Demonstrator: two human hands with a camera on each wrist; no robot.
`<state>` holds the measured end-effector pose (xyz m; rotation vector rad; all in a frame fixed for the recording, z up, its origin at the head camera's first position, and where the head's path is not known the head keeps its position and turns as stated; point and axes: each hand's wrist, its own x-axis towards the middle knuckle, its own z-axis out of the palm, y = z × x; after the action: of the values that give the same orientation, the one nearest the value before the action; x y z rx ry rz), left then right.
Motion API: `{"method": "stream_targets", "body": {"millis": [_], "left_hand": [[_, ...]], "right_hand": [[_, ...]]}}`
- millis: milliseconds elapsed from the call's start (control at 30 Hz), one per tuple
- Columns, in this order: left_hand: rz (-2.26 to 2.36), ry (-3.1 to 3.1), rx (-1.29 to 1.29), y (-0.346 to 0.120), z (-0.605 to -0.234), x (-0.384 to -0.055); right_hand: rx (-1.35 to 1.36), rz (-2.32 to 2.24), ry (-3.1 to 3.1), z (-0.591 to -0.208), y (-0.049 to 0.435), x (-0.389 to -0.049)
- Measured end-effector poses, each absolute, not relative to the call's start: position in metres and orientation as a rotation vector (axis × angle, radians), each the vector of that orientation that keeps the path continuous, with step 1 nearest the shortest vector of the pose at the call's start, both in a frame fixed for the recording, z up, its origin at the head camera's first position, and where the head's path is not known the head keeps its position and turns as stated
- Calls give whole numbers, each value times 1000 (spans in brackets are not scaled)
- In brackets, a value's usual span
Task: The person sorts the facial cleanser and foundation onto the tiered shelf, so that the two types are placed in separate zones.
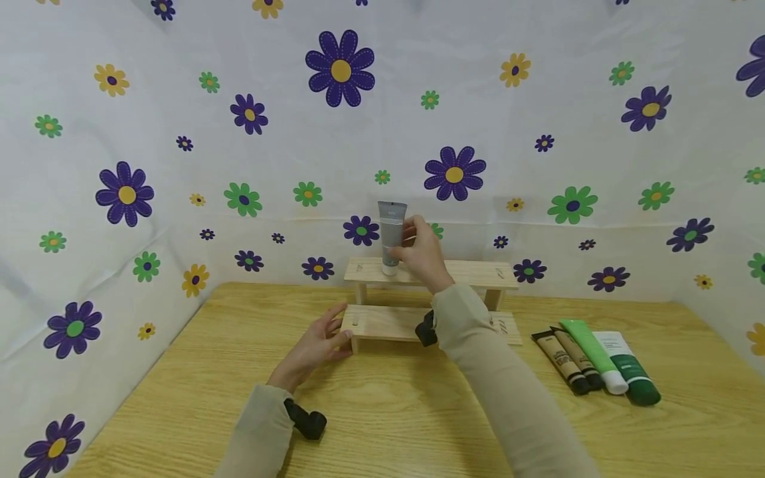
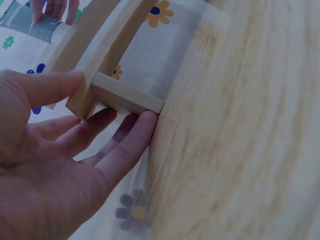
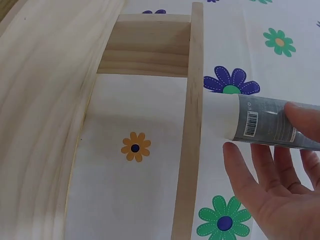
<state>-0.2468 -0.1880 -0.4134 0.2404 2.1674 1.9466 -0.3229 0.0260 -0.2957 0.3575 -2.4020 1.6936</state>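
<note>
My right hand [image 1: 424, 255] holds a grey squeeze tube [image 1: 391, 222] upright, thumb across its front and fingers behind. The tube's white cap [image 3: 220, 116] points down and meets the upper board [image 1: 463, 272] of a two-step wooden stand, near its left end. At the lower step [image 1: 385, 323], my left hand [image 1: 313, 348] grips the left end. In the left wrist view, its thumb lies against the board's end and its fingers [image 2: 132, 145] reach round the short wooden leg [image 2: 127, 95]. My right forearm hides part of the lower step.
To the right of the stand several tubes lie side by side on the wood-grain table [image 1: 370, 425]: two brown ones with black caps, a light green tube [image 1: 588, 348], and a white and dark green tube [image 1: 627, 365]. A flowered cloth [image 1: 382, 133] hangs close behind the stand.
</note>
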Motion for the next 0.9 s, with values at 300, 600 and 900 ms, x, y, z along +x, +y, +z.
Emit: {"method": "stream_targets", "body": {"millis": [300,600,900], "left_hand": [[1946,2162,241,-187,-416,-248],[1930,2183,223,-187,-414,-245],[1917,2188,230,-189,-414,-246]], "right_hand": [[390,1685,-2431,-299,29,-322],[424,1741,-2485,-298,49,-321],[429,1788,-2469,-297,72,-321]]}}
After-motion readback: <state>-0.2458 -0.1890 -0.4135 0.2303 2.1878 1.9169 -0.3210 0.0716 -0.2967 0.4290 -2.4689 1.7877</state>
